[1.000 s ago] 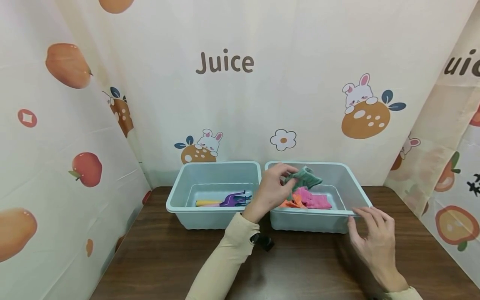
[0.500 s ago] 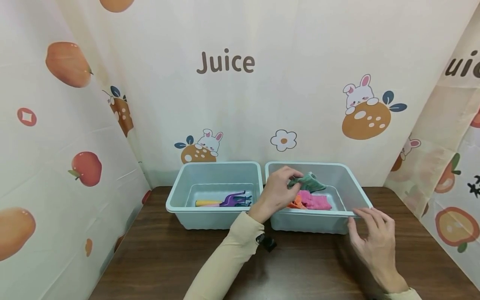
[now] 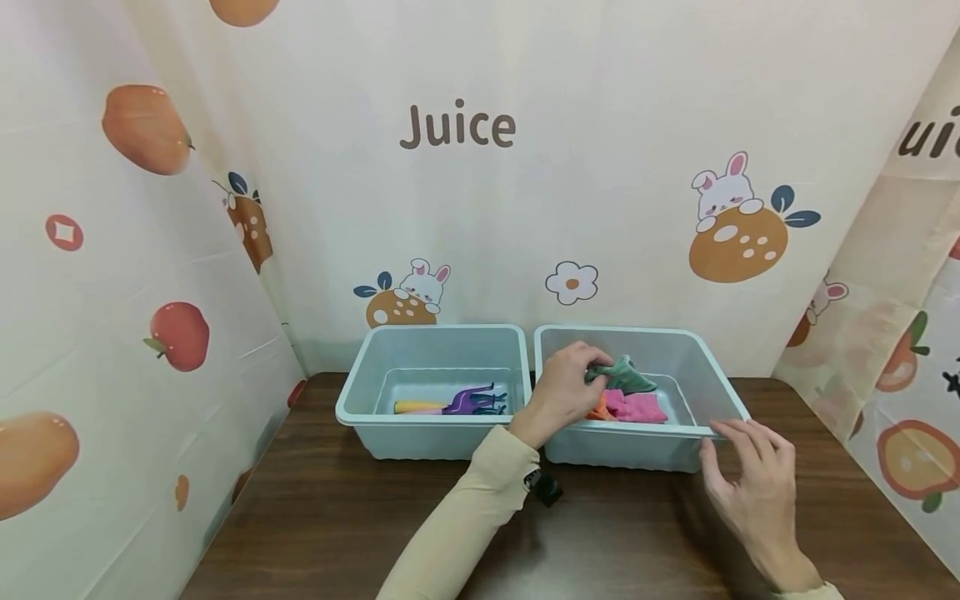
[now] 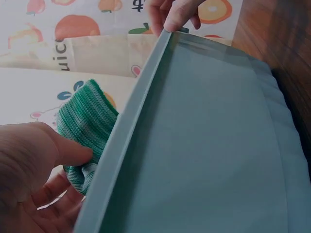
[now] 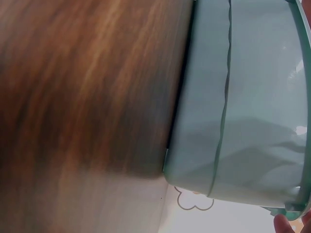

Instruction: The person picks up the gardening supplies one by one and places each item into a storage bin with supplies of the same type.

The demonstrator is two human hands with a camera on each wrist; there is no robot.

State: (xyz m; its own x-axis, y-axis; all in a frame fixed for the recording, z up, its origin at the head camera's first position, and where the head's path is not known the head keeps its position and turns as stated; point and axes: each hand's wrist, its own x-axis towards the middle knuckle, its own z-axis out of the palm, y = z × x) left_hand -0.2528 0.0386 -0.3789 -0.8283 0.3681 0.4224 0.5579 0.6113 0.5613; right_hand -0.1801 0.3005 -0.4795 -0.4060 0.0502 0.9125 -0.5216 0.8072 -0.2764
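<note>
In the head view my left hand (image 3: 566,385) reaches over the front rim of the right-hand tub. Between thumb and fingers it pinches a green striped knit sock (image 3: 632,377), whose ribbed cuff (image 4: 87,119) stands up in the left wrist view. A pink sock-like cloth (image 3: 639,407) and an orange cloth (image 3: 598,410) lie below it inside the pale blue tub (image 3: 637,431). My right hand (image 3: 757,487) grips that tub's front right corner, with fingers over the rim and thumb against the outside wall. Part of the orange cloth is hidden by the left hand.
A matching tub (image 3: 431,437) stands close on the left, holding a purple object (image 3: 468,401) with thin prongs or legs and a yellow piece (image 3: 416,407). Both tubs sit on a dark wooden table (image 3: 337,517), before a printed curtain (image 3: 465,208).
My left hand has moved slightly right and lower into the right-hand tub, carrying the green sock down with it. The right hand keeps its hold on the corner. The head view has shifted a little.
</note>
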